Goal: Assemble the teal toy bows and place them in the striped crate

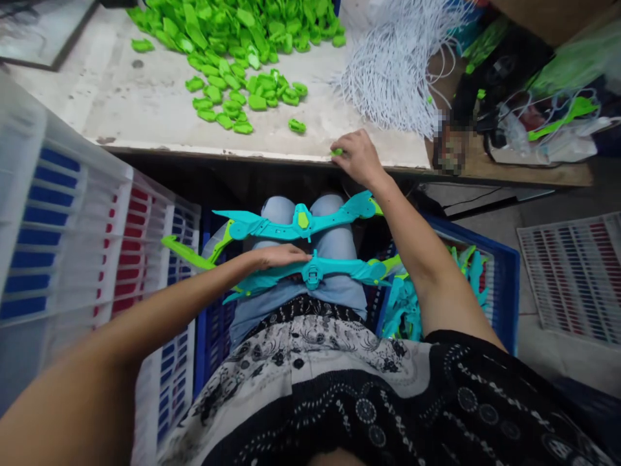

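Observation:
Two turquoise and green plastic toy bows lie across my lap. The farther bow [272, 226] shows a green insert in its middle. On the nearer bow [334, 269] the middle shows a small opening. My left hand [281, 257] is closed around the nearer bow, left of its middle, with part of the fingers hidden. At the table's front edge my right hand [359, 155] pinches a small green plastic piece [336, 152]. Left of that hand, a single loose green piece [297, 126] lies on the table, apart from the pile.
A big heap of green plastic pieces [233, 29] covers the back of the table [97, 97]. White cords [388, 77] lie in a bundle to the right. A blue crate [507, 278] with turquoise parts stands at my right. White slatted crates [92, 239] rise at my left.

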Tool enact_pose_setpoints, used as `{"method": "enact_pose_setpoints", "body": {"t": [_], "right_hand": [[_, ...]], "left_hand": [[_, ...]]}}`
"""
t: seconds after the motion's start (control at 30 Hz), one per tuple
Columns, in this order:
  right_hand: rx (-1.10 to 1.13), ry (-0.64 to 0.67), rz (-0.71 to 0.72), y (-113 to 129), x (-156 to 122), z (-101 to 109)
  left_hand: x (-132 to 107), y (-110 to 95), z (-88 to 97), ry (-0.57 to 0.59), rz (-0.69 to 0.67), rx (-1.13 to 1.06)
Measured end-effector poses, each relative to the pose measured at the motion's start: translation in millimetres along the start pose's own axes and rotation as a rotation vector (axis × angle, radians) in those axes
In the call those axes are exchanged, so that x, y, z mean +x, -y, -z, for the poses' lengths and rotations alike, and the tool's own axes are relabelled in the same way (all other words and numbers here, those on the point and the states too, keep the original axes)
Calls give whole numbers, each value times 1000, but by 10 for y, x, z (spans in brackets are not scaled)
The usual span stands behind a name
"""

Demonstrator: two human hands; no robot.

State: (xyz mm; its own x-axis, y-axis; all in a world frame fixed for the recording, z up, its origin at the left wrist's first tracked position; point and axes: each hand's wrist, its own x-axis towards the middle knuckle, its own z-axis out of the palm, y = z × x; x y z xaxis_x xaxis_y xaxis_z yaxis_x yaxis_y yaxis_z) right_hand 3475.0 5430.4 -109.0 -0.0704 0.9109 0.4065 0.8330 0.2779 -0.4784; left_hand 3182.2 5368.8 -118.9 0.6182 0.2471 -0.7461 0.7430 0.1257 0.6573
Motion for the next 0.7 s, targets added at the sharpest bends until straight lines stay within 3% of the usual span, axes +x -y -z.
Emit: {"method": "enact_pose_setpoints", "body": {"t": [0.07, 0.17, 0.27, 0.37, 0.5, 0.6, 0.7], "right_hand": [[49, -31, -7, 210, -301, 22], [151, 31, 45, 684, -999, -41], [205, 120, 91, 1136, -1738, -262], [169, 120, 62, 1390, -2203, -514], [122, 88, 19, 1464, -2357, -684], [158, 58, 21, 1457, -2341, -686], [263, -67, -36, 1452, -2319, -617]], "left_hand": [[27, 34, -16, -9, 4, -14], [21, 45, -24, 31, 26, -59], [27, 48, -27, 12, 30, -94], [67, 70, -37, 13, 26, -128], [90, 86, -62, 18, 19, -170], [61, 67, -69, 23, 1, -139], [36, 40, -51, 107, -14, -88]]}}
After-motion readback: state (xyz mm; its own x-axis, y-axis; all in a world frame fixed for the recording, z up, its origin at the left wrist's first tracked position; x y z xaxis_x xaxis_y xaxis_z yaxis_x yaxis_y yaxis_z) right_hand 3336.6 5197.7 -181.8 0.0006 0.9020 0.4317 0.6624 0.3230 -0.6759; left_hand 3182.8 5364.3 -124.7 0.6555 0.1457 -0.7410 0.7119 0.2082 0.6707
